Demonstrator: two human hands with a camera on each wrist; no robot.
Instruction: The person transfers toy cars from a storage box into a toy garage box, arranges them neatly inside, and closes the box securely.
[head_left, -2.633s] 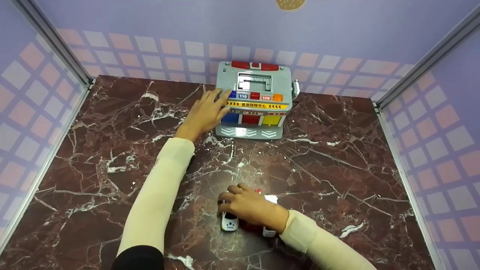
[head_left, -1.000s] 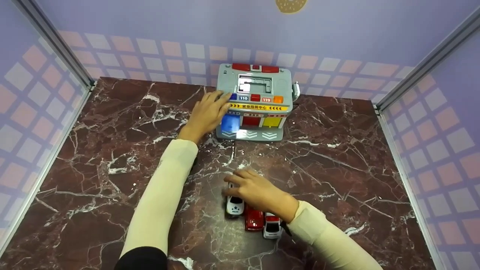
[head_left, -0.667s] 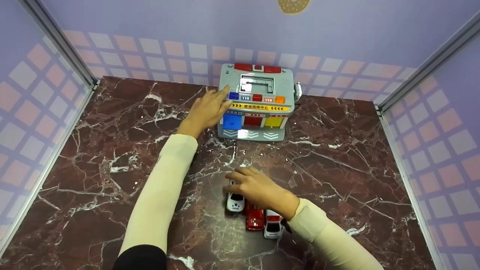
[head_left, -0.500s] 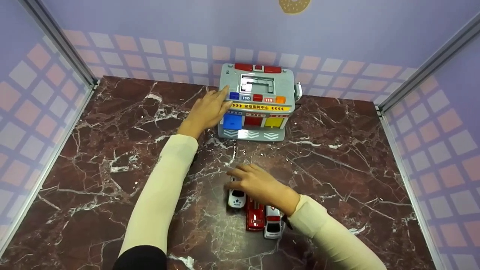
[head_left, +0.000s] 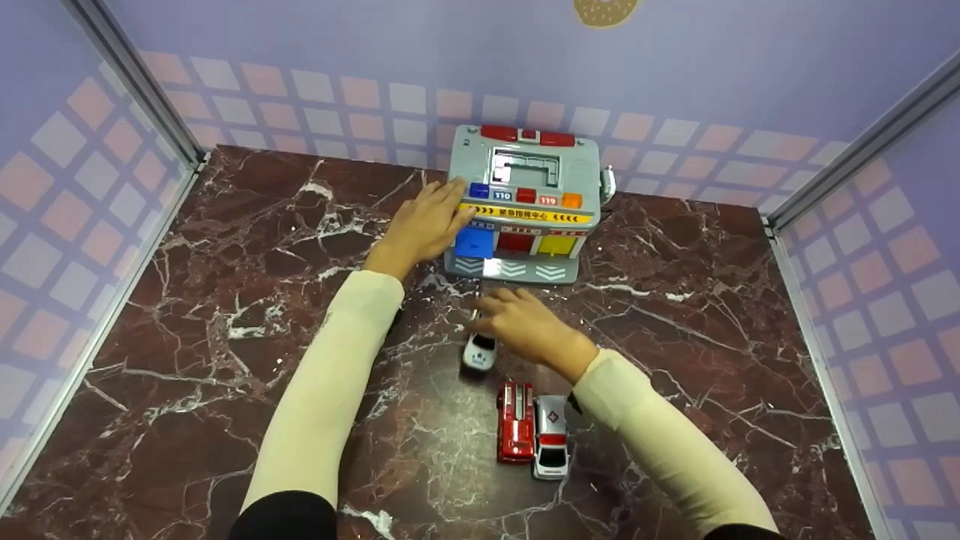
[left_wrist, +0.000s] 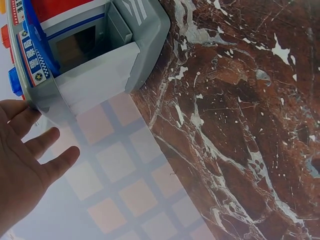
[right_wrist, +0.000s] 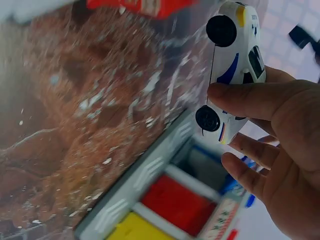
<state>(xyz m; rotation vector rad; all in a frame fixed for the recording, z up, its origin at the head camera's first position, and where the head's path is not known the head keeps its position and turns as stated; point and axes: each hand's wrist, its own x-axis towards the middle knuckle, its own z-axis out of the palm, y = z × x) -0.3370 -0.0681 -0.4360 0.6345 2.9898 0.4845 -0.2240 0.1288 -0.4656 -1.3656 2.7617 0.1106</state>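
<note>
My right hand (head_left: pixel 525 322) pinches a white toy police car (right_wrist: pixel 235 65) between thumb and fingers, in front of the toy rescue station (head_left: pixel 529 161). Blue markings run along the car's side in the right wrist view. My left hand (head_left: pixel 424 225) rests its fingertips on the station's left front top edge, beside the blue button (head_left: pixel 478 190); its fingers are extended. Below, the station's blue door (left_wrist: pixel 40 37) is swung up, with a hollow bay (left_wrist: pixel 80 42) behind it. The red door (right_wrist: pixel 177 202) and yellow door (right_wrist: pixel 137 229) are down.
A red toy fire truck (head_left: pixel 516 424) and a white toy ambulance (head_left: pixel 551 439) stand side by side on the marbled tabletop (head_left: pixel 187 420), nearer the person. Panelled walls (head_left: pixel 337 45) with pink and white squares enclose the back and sides.
The station's blue door has swung up. My right hand has carried the police car forward, away from the fire truck and ambulance, towards the station. My left hand stays at the station's edge.
</note>
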